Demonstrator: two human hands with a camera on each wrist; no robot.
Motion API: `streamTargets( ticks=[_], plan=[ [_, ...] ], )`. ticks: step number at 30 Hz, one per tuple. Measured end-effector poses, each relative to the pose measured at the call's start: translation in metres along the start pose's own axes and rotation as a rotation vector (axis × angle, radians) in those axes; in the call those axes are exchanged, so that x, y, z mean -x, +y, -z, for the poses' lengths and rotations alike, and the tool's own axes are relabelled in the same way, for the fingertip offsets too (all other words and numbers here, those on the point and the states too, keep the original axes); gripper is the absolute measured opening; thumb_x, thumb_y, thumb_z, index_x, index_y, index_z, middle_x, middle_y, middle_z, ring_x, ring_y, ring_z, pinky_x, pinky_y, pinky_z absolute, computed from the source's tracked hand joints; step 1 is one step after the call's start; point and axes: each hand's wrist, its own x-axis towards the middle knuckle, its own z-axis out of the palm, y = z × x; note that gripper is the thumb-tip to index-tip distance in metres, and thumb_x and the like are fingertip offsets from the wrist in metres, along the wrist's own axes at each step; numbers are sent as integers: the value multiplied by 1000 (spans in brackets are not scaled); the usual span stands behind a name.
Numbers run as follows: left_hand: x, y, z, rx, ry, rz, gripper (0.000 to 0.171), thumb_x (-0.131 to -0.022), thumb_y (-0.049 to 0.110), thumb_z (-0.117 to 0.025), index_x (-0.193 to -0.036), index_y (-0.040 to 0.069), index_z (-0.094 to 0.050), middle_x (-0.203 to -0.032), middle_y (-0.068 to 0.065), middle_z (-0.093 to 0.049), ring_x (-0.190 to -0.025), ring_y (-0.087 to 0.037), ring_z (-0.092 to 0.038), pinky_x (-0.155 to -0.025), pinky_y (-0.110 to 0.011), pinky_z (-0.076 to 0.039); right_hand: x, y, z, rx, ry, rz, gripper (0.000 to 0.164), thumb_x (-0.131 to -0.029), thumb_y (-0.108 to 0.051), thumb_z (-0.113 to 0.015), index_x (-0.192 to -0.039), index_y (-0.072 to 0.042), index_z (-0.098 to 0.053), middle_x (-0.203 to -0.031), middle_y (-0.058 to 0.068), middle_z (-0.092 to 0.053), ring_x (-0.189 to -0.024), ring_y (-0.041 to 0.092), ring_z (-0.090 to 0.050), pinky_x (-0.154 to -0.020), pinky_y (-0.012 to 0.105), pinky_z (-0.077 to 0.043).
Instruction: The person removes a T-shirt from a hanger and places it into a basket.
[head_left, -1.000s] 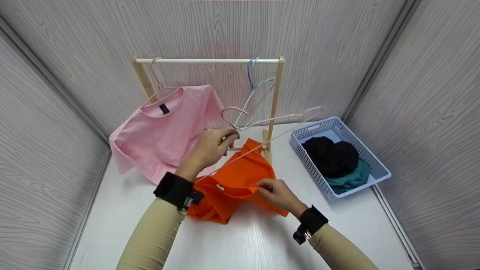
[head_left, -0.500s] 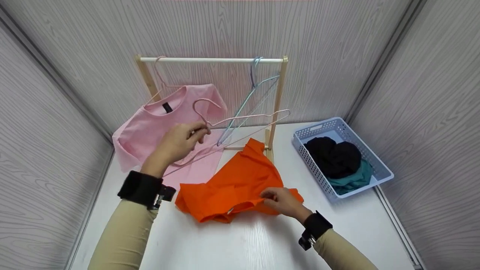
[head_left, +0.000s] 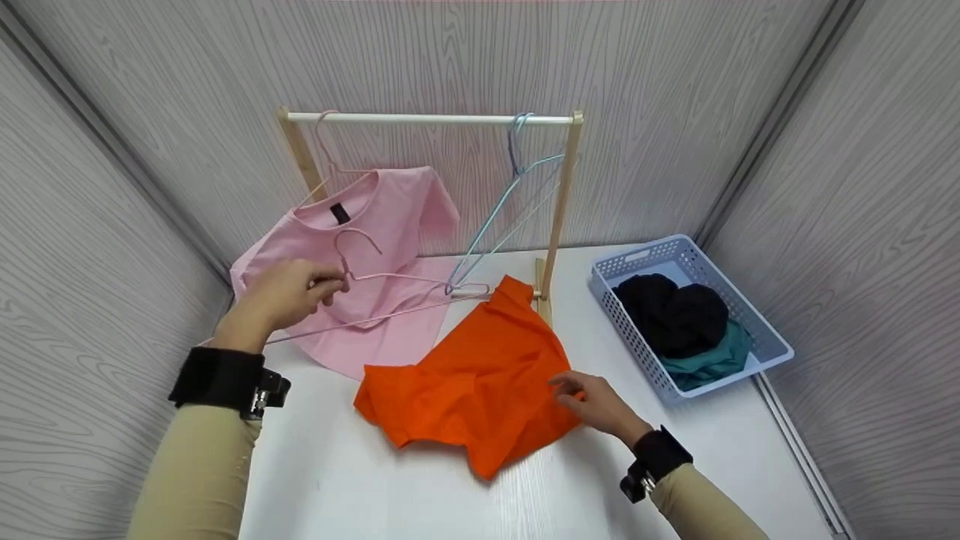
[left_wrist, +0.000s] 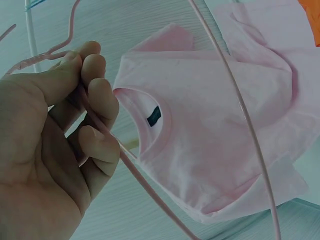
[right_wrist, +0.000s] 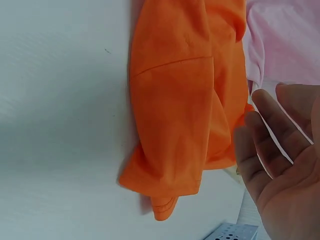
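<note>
My left hand (head_left: 292, 294) grips a pink wire hanger (head_left: 397, 276) just below its hook, in front of the pink shirt. In the left wrist view the fingers curl round the hanger's wire (left_wrist: 150, 192). An orange shirt (head_left: 480, 375) lies crumpled on the white table. At its right side hovers my right hand (head_left: 596, 403), with nothing in it; the right wrist view shows its fingers (right_wrist: 270, 135) loosely extended beside the orange cloth (right_wrist: 172, 110). A pink shirt (head_left: 397, 225) with a dark neck label hangs on another pink hanger at the rack's left end.
The rack (head_left: 427, 118) has a white rail and wooden posts. Light blue hangers (head_left: 495, 214) hang at its right end. On the right stands a blue perforated basket (head_left: 757, 330) with black cloth (head_left: 675, 315) and teal cloth (head_left: 709, 360). Grey wood-patterned walls surround the white table (head_left: 360, 487).
My left hand has moved left and the hanger has come away from the orange shirt. The right hand has let go of the orange shirt, whose neck edge has dropped to the table.
</note>
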Motion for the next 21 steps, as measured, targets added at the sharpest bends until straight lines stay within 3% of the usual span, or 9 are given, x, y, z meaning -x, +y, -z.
streamTargets(
  ticks=[5,8,14,21],
  plan=[
    [-6,-17,-8,-19,-68,67,17,-98,17,-55,-95,11,-70,-77,-6,-66,-63,-15,-57,-60,-28,-42,9,10,7,-6,22,-65,26,-96,-13,-59,-122,-14,-62,-107,12,-70,-98,21,-65,-84,37,-52],
    [-14,-22,-14,-39,-64,109,18,-98,18,-55,-94,10,-70,-76,-6,-65,-66,-18,-57,-60,-30,-41,12,15,9,-20,31,-99,26,-97,-13,-59,-122,-15,-62,-106,11,-70,-97,21,-63,-80,34,-53],
    [-46,-10,-26,-119,81,151,20,-98,19,-55,-90,7,-69,-79,-12,-69,-76,-31,-62,-68,-44,-44,17,18,15,-34,48,-129,25,-97,-14,-59,-121,-17,-62,-107,12,-70,-95,20,-63,-76,30,-54],
    [-92,35,-24,-151,310,176,22,-98,22,-55,-95,7,-71,-94,-23,-70,-89,-49,-63,-71,-59,-47,22,19,16,-56,55,-131,25,-98,-21,-59,-123,-20,-61,-107,12,-71,-95,20,-64,-79,32,-54]
  ],
)
